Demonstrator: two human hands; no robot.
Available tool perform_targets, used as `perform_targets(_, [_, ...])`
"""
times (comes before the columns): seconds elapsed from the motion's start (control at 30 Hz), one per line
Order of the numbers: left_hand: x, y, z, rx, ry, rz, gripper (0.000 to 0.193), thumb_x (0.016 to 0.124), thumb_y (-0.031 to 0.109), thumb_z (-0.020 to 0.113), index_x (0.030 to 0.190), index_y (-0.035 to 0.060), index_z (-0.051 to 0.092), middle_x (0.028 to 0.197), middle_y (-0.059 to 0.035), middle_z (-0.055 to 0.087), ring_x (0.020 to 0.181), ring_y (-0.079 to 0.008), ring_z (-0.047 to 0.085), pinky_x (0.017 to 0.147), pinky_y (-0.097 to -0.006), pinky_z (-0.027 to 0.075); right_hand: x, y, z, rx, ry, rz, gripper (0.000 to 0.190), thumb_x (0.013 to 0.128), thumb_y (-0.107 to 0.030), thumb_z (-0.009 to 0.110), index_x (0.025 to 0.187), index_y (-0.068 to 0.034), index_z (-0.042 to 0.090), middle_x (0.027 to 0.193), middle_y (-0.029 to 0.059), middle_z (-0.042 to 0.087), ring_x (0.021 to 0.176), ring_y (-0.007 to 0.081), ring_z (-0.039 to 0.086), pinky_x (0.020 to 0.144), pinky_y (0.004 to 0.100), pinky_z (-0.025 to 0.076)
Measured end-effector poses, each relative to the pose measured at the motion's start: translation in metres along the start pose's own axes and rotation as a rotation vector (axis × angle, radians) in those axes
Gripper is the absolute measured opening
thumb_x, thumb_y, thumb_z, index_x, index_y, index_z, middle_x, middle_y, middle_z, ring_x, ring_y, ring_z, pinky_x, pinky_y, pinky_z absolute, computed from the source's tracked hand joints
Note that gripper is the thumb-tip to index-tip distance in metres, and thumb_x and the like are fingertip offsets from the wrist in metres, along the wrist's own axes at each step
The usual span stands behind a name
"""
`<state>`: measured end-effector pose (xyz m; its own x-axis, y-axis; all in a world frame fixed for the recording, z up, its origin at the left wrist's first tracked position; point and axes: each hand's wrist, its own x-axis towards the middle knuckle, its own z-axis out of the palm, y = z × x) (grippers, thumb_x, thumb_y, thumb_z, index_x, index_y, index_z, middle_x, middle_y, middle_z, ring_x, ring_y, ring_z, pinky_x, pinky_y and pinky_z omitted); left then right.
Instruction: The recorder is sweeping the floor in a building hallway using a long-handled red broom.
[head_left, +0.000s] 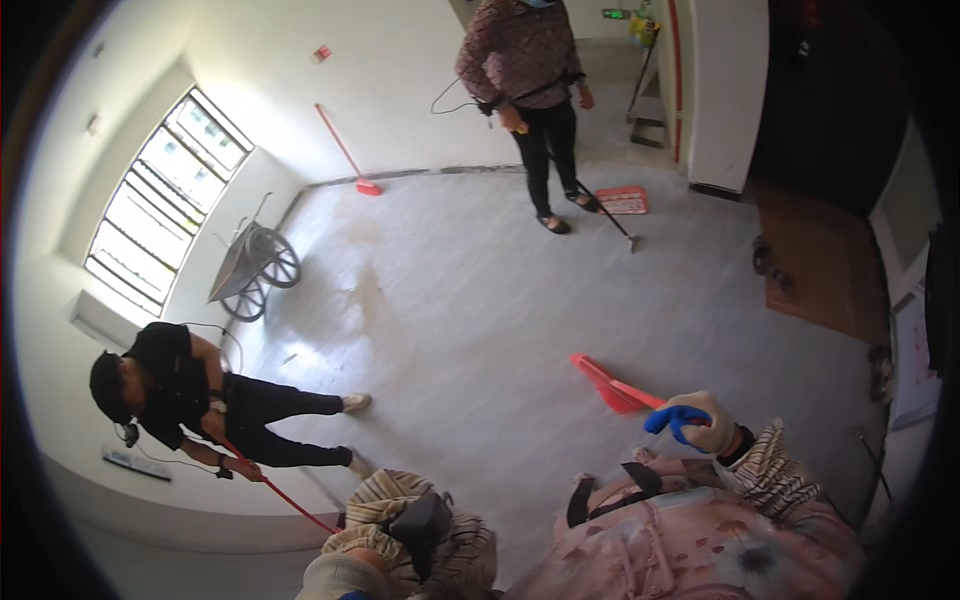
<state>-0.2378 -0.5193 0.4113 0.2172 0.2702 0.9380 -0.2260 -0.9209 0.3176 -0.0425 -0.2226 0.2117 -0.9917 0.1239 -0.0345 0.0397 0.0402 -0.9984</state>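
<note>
My right hand (701, 424), in a cream work glove with blue coating, is closed around the handle of a red plastic broom (615, 386). The broom head, with red bristles, is low over the grey floor. At the bottom edge my left hand (341, 576) wears a similar cream glove. Its fingers are mostly cut off, so I cannot see whether it holds anything. A black device (424, 521) is on my striped left sleeve. A pink floral apron (675, 547) covers my front.
At left, a person (165, 382) in black holds a red stick (289, 502). Another person (525, 82) stands ahead by a long-handled tool (615, 221) and a red floor sign (622, 200). A wheelbarrow (251, 262) is under the window; a red broom (349, 154) leans on the wall. Brown board (825, 262) lies right.
</note>
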Motion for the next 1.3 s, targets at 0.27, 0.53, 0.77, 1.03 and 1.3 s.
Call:
perform_targets(0.27, [-0.074,-0.038,0.020,0.335,0.493,-0.274,0.023,0.086,0.019,0.048,0.085,0.0000,0.061,0.083,-0.0144,0.063,0.087,-0.0242,0.061,0.082,-0.0368,0.045,0.007,-0.013,-0.008,0.004,-0.045,-0.019,0.029,0.075,-0.001,0.044,0.095,0.003,0.065,0.085,0.0094,0.067,0.075,0.0092,0.059,0.071,0.0219,0.047])
perform_targets(0.53, [-0.154,-0.152,0.073,0.503,0.609,-1.213,0.077,0.073,0.019,0.066,0.136,-0.0058,0.030,0.134,-0.0242,0.040,0.130,-0.0320,0.033,0.106,-0.0394,0.024,0.026,-0.001,0.016,-0.125,-0.178,-0.207,0.030,0.075,-0.011,0.059,0.103,0.001,0.062,0.089,0.0124,0.063,0.075,0.0133,0.058,0.066,0.0261,0.047])
perform_targets(0.77, [-0.127,-0.168,0.078,1.045,0.237,-1.100,0.075,0.068,0.029,0.068,0.129,-0.0026,0.037,0.129,-0.0273,0.041,0.127,-0.0515,0.027,0.102,-0.0550,0.025,0.036,0.039,0.052,-0.082,-0.149,-0.329,0.040,0.072,-0.026,0.074,0.103,-0.007,0.057,0.078,0.0112,0.060,0.076,0.0294,0.058,0.068,0.0364,0.045])
perform_targets(1.03, [-0.162,-0.210,0.103,0.604,0.149,-1.117,0.035,0.066,0.022,0.065,0.093,0.0017,0.061,0.095,-0.0166,0.063,0.098,-0.0380,0.056,0.091,-0.0471,0.041,0.035,0.162,0.083,-0.382,-0.091,-0.257,0.026,0.075,-0.018,0.060,0.098,-0.007,0.058,0.087,0.0138,0.063,0.088,0.0317,0.060,0.078,0.0402,0.047])
perform_targets(1.3, [-0.161,-0.236,0.082,0.355,0.171,-0.939,0.033,0.069,0.032,0.067,0.076,0.0006,0.058,0.072,-0.0133,0.058,0.070,-0.0339,0.059,0.070,-0.0426,0.048,0.010,0.152,0.074,-0.698,0.437,-0.195,0.043,0.078,-0.026,0.059,0.116,-0.008,0.056,0.100,0.0130,0.062,0.092,0.0310,0.057,0.087,0.0423,0.043])
